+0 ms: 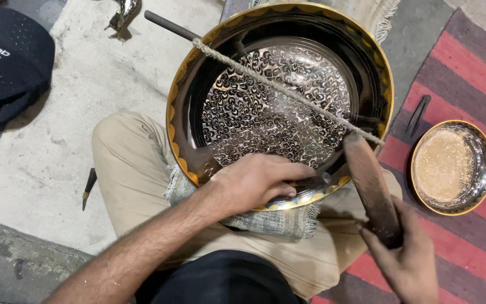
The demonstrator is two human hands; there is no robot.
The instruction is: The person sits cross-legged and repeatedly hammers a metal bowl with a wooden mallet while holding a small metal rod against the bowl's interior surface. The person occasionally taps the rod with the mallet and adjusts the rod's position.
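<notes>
Engraved metal bowl [279, 101] propped on the lap, both hands at its near rim.

Left hand [254, 181], fingers together, presses the yellow-patterned rim; right hand [409, 259], fingers clamped on a wooden mallet [372, 188]. A rope [288, 90] crosses the bowl. A smaller bowl [452, 167] sits right, a dark cap [9, 65] far left, with open mat [85, 101] between.

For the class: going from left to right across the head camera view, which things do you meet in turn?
Dark cap → small chisel → left hand on the large engraved bowl → wooden mallet in the right hand → small bowl.
</notes>
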